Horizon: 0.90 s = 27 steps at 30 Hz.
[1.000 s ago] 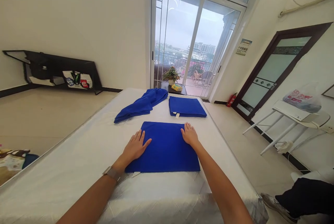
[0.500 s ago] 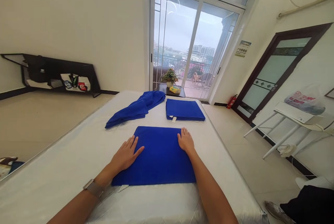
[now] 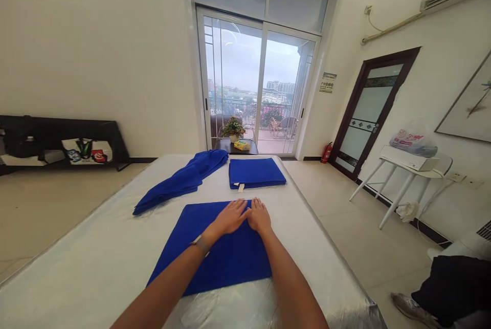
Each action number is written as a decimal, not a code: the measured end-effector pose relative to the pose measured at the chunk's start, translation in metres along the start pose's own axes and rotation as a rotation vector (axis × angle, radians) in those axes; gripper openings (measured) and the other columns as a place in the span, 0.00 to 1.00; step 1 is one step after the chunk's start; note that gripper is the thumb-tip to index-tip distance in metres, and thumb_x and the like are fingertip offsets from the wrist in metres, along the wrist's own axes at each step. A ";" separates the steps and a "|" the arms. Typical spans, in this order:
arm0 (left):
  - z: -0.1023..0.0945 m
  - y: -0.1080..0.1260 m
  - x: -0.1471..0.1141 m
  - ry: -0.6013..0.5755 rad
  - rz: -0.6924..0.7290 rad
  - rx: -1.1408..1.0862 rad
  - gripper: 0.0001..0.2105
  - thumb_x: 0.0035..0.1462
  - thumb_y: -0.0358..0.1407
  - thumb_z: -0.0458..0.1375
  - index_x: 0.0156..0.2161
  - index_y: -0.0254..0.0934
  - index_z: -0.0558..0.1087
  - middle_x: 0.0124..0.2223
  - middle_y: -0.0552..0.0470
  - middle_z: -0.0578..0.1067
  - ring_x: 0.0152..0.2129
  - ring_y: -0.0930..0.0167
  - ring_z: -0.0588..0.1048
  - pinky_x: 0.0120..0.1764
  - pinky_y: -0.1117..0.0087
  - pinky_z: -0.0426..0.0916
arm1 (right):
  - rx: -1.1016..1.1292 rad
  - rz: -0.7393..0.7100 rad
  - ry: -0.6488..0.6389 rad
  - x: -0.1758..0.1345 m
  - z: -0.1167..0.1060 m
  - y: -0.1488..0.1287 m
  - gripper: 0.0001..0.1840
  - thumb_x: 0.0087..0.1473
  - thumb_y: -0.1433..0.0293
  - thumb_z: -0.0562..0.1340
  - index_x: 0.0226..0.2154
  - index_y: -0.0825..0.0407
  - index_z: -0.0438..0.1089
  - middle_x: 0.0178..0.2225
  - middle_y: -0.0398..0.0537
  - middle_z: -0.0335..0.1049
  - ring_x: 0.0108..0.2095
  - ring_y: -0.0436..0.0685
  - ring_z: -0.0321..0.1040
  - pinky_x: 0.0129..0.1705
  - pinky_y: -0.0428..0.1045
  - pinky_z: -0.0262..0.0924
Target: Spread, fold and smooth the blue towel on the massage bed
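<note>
blue cloth under both hands, plant in pot beyond

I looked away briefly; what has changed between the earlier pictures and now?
The left hand has moved rightward from the left edge of the near blue cloth to beside the right hand; the view has tilted up. The right hand stays near that cloth's far right corner. The folded cloth and loosely bunched cloth beyond lie as before.
</note>
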<state>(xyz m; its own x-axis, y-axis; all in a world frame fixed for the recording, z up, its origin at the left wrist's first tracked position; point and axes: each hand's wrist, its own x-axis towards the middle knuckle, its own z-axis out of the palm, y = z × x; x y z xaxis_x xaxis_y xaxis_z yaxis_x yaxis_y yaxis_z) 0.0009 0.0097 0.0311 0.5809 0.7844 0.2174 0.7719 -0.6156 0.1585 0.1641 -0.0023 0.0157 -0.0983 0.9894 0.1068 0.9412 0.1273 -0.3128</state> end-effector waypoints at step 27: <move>0.005 -0.135 -0.093 0.019 -0.433 0.082 0.37 0.65 0.56 0.35 0.69 0.32 0.57 0.71 0.34 0.55 0.69 0.54 0.52 0.64 0.49 0.53 | -0.046 0.053 -0.084 0.006 -0.002 0.001 0.36 0.69 0.59 0.38 0.71 0.62 0.42 0.73 0.52 0.36 0.72 0.55 0.32 0.71 0.52 0.29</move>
<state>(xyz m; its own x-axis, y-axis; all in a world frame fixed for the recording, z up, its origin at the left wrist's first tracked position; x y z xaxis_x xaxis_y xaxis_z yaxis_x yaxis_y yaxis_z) -0.1562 0.0198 -0.0152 0.1952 0.9666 0.1659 0.9614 -0.2220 0.1625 0.1650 0.0036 0.0177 -0.0727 0.9973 0.0109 0.9594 0.0729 -0.2723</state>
